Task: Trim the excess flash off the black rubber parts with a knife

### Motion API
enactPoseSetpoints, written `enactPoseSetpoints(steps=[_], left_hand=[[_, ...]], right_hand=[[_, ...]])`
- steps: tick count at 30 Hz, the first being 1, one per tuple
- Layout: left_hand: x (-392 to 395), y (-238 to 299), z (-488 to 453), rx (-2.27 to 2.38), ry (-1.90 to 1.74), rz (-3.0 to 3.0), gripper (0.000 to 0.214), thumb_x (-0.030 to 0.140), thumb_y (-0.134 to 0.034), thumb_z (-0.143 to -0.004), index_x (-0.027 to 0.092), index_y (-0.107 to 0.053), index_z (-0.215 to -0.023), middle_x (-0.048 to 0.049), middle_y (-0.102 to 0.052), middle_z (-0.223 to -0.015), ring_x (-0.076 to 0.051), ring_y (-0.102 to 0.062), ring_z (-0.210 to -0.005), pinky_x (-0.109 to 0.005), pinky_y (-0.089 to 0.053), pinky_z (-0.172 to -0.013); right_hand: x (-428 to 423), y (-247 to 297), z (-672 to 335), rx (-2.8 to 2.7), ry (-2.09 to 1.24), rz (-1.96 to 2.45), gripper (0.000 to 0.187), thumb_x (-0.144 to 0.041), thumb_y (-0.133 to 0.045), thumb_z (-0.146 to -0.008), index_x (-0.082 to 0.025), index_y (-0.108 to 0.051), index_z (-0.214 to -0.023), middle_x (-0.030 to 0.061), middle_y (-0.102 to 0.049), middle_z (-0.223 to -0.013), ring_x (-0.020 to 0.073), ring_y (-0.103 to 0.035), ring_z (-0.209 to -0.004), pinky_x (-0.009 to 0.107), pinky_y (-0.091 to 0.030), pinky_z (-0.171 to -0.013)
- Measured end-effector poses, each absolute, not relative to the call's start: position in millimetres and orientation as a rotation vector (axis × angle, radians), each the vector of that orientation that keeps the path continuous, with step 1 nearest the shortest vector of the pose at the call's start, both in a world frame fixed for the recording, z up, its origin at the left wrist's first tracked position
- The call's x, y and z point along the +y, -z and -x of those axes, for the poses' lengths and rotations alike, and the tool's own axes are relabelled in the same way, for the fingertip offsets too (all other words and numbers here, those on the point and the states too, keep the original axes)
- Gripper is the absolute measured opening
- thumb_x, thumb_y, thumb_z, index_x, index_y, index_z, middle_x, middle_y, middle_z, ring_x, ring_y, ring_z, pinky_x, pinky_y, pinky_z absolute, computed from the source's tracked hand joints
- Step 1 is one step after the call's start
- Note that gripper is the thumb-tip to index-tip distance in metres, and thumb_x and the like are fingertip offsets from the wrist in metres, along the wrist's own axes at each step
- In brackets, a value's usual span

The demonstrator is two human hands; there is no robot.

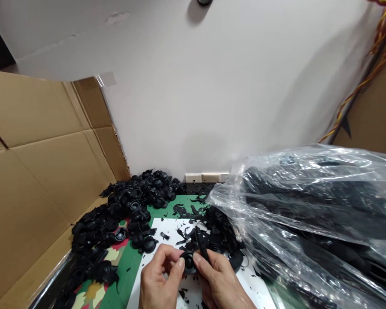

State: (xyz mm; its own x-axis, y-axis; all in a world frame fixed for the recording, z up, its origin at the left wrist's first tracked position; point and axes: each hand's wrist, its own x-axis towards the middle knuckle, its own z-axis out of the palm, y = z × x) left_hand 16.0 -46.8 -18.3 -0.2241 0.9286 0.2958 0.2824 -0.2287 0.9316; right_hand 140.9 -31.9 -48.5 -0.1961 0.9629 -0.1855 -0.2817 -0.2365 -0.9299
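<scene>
My left hand (pixel 159 279) and my right hand (pixel 220 281) meet low in the view, both pinching one small round black rubber part (pixel 188 262) between thumbs and fingertips. From my right hand a thin black tool (pixel 201 242) sticks up; its kind is unclear. The hands hover over a white sheet (pixel 167 227) strewn with black trimmings. A heap of similar black rubber parts (pixel 128 210) lies to the left and behind the hands.
A large clear plastic bag (pixel 309 214) full of black pieces fills the right side. Flattened cardboard (pixel 41 171) leans at the left. A white wall (pixel 212 86) stands behind, with twisted red and yellow wires (pixel 369 64) at the far right. The green mat (pixel 128 266) shows under the sheet.
</scene>
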Motion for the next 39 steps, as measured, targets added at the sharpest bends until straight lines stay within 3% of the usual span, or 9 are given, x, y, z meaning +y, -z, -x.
enactPoseSetpoints(steps=[4,10,18,27,33,39], left_hand=[[-49.6,17.5,-9.5,1.386,-1.452,-2.050,0.016,0.017,-0.054,-0.083,0.023,-0.067,-0.077,-0.0038,-0.065,-0.080,-0.017,-0.060,-0.073,-0.024,-0.046,-0.065],[-49.6,11.1,-3.8,1.601,-1.172,-2.596,0.018,0.014,-0.050,-0.086,0.022,-0.065,-0.088,-0.0030,-0.059,-0.075,-0.017,-0.053,-0.064,-0.030,-0.038,-0.061],[-46.0,-0.7,-7.8,1.576,-0.928,-2.882,0.025,0.006,-0.040,-0.085,0.019,-0.059,-0.076,-0.0031,-0.058,-0.066,-0.019,-0.051,-0.060,-0.031,-0.033,-0.059],[-35.6,-1.8,-17.0,1.335,-0.816,-3.285,0.032,-0.001,-0.036,-0.080,0.019,-0.051,-0.059,-0.0034,-0.052,-0.055,-0.019,-0.044,-0.051,-0.033,-0.027,-0.055],[-31.2,7.6,-20.2,1.406,-1.017,-3.208,0.029,0.002,-0.038,-0.079,0.020,-0.048,-0.060,-0.0025,-0.050,-0.054,-0.019,-0.043,-0.051,-0.032,-0.030,-0.052],[-36.6,6.8,-10.6,1.482,-0.996,-2.555,0.021,0.012,-0.038,-0.087,0.020,-0.046,-0.070,-0.0010,-0.054,-0.065,-0.016,-0.050,-0.061,-0.026,-0.038,-0.054]], right_hand=[[-32.7,42.2,-142.3,-0.915,-1.730,0.919,0.044,-0.060,-0.064,-0.070,-0.016,-0.059,-0.071,-0.0118,-0.028,-0.041,0.0043,-0.023,-0.034,0.020,-0.032,-0.038],[-31.3,45.8,-137.9,-0.822,-1.798,0.817,0.046,-0.063,-0.066,-0.065,-0.020,-0.051,-0.066,-0.0141,-0.021,-0.041,0.0025,-0.015,-0.033,0.018,-0.025,-0.033],[-29.8,52.3,-136.2,-0.936,-1.628,0.937,0.050,-0.067,-0.063,-0.065,-0.018,-0.057,-0.070,-0.0082,-0.034,-0.046,0.0077,-0.033,-0.040,0.022,-0.035,-0.042],[-33.2,59.0,-136.5,-1.045,-1.518,1.108,0.050,-0.068,-0.059,-0.068,-0.018,-0.057,-0.074,-0.0086,-0.035,-0.042,0.0093,-0.033,-0.039,0.023,-0.031,-0.039],[-31.1,55.4,-142.7,-1.021,-1.488,1.137,0.050,-0.067,-0.059,-0.068,-0.018,-0.058,-0.076,-0.0085,-0.036,-0.043,0.0088,-0.032,-0.038,0.023,-0.029,-0.038],[-25.7,48.3,-144.4,-0.940,-1.690,1.018,0.054,-0.071,-0.063,-0.060,-0.018,-0.053,-0.066,-0.0118,-0.030,-0.042,0.0045,-0.023,-0.035,0.020,-0.024,-0.033]])
